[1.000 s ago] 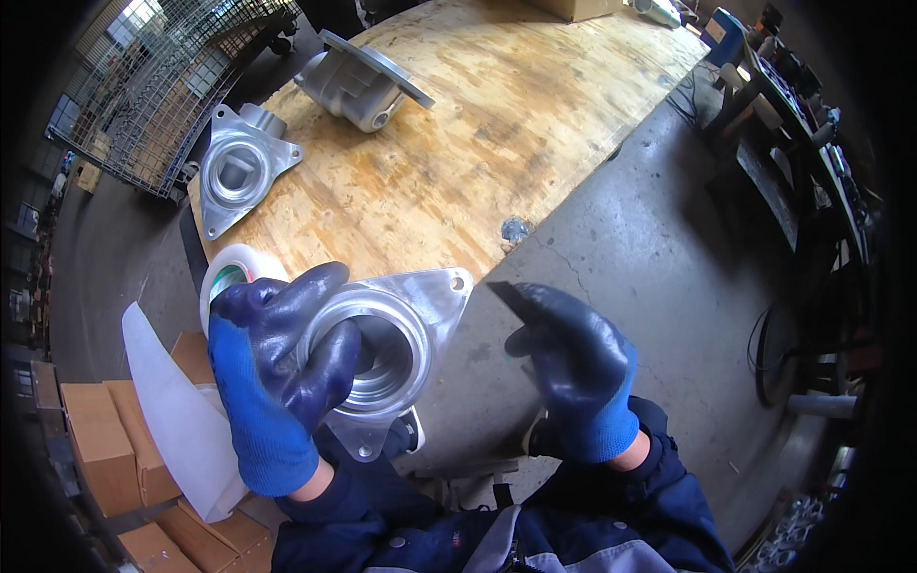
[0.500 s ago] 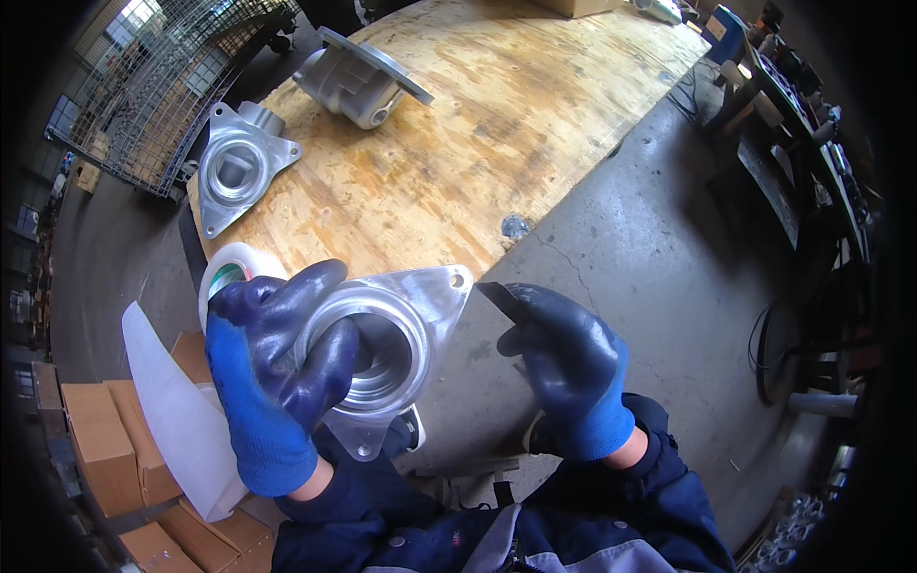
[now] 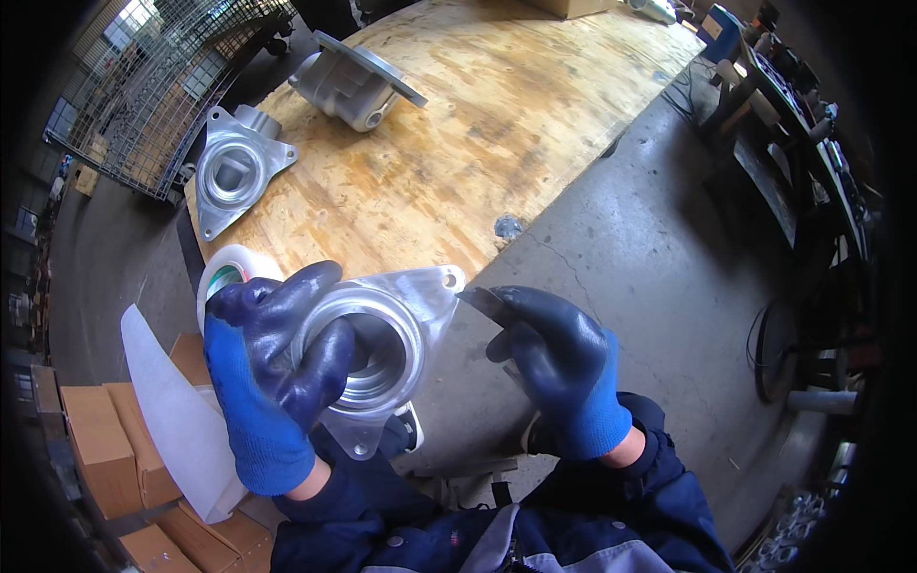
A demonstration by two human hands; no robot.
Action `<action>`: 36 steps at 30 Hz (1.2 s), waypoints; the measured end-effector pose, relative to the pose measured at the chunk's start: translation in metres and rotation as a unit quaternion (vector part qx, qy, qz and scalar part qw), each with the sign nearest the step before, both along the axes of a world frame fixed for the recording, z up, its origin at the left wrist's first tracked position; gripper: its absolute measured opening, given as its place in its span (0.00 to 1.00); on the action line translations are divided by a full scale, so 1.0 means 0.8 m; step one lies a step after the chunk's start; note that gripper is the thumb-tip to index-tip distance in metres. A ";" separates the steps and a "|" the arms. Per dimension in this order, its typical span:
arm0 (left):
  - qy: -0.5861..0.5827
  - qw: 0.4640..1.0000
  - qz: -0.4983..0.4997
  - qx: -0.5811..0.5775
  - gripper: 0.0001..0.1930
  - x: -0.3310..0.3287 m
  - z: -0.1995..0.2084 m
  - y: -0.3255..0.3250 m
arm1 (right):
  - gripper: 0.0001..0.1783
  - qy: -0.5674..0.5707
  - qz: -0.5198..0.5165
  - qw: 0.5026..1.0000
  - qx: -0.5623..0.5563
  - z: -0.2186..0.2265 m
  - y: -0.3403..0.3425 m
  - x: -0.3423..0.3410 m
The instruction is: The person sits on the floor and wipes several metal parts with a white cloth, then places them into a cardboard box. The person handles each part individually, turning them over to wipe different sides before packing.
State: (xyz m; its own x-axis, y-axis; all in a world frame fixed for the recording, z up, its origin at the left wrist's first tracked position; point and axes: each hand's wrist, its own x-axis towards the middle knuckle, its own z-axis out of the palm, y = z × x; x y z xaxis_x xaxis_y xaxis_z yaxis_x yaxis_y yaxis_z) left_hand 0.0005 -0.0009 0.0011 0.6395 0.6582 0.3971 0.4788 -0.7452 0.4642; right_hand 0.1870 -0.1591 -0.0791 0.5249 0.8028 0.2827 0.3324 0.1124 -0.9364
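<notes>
My left hand [image 3: 282,353], in a blue glove with a dark coated palm, grips a silvery metal flange casting [image 3: 420,310] by its left side. The thumb reaches into its round bore, and the fingers behind are partly hidden. This casting has pointed corners with bolt holes and is held at the near edge of the wooden table. My right hand [image 3: 554,358], gloved alike, pinches a small dark flat piece [image 3: 485,304]. Its tip is at the casting's upper right corner, beside the hole; whether it touches, I cannot tell.
On the plywood table [image 3: 478,124] lie a similar flange casting [image 3: 232,174] and a larger metal housing [image 3: 349,81]. A tape roll [image 3: 229,272] sits by my left hand. Cardboard boxes [image 3: 100,435] and a white sheet [image 3: 172,411] are at left, a wire cage [image 3: 162,95] beyond.
My right hand has moved slightly left, bringing the dark flat piece to the casting's corner. My left hand keeps its grip on the casting.
</notes>
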 end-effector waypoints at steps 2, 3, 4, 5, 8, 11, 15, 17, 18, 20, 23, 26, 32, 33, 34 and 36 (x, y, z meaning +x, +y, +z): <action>-0.015 1.000 0.002 -0.013 0.20 0.000 -0.002 -0.001 | 0.21 -0.012 0.000 1.000 -0.014 0.006 -0.003 0.003; -0.011 1.000 0.001 -0.002 0.20 0.000 -0.003 0.000 | 0.21 -0.024 -0.004 1.000 -0.004 0.006 -0.004 0.004; -0.006 1.000 -0.001 0.010 0.20 0.000 -0.003 0.001 | 0.22 -0.035 -0.008 0.999 0.006 0.006 -0.004 0.005; 0.000 1.000 -0.002 0.022 0.20 -0.001 -0.003 0.001 | 0.22 -0.047 -0.012 0.999 0.017 0.006 -0.003 0.007; -0.012 1.000 0.009 -0.016 0.20 -0.001 -0.002 0.001 | 0.23 -0.136 0.016 0.991 0.001 0.006 -0.001 0.012; -0.028 1.000 0.002 0.003 0.22 0.000 -0.008 0.004 | 0.23 -0.246 0.012 0.969 -0.010 0.014 0.003 0.017; -0.040 0.999 0.007 -0.009 0.22 0.000 -0.005 0.001 | 0.22 -0.303 0.041 0.951 -0.037 0.019 0.002 0.018; -0.035 0.999 0.008 -0.007 0.23 0.000 -0.004 0.001 | 0.21 -0.329 0.036 0.943 -0.024 0.014 0.002 0.019; -0.036 0.999 0.009 -0.008 0.23 0.001 -0.004 0.001 | 0.22 -0.325 0.039 0.945 -0.022 0.014 0.002 0.019; -0.038 0.999 0.011 -0.009 0.23 0.001 -0.005 0.001 | 0.22 -0.317 0.045 0.947 -0.020 0.016 0.002 0.019; -0.053 0.998 0.014 -0.030 0.23 0.000 -0.010 0.002 | 0.20 -0.239 0.073 0.968 -0.004 0.022 0.001 0.018; -0.045 0.999 0.013 -0.017 0.22 0.000 -0.009 0.003 | 0.18 -0.225 0.054 0.973 -0.014 0.022 -0.001 0.019; -0.020 1.000 0.008 0.021 0.22 -0.002 -0.006 0.005 | 0.17 -0.260 0.041 0.965 -0.011 0.015 0.001 0.018; -0.021 1.000 0.007 0.020 0.22 -0.002 -0.006 0.006 | 0.17 -0.257 0.040 0.966 -0.005 0.014 0.002 0.018; -0.022 1.000 0.006 0.018 0.22 -0.001 -0.006 0.006 | 0.16 -0.254 0.039 0.966 0.002 0.014 0.002 0.017; -0.034 0.999 0.008 -0.028 0.23 0.000 -0.005 0.006 | 0.19 -0.246 0.031 0.969 0.013 0.014 0.003 0.018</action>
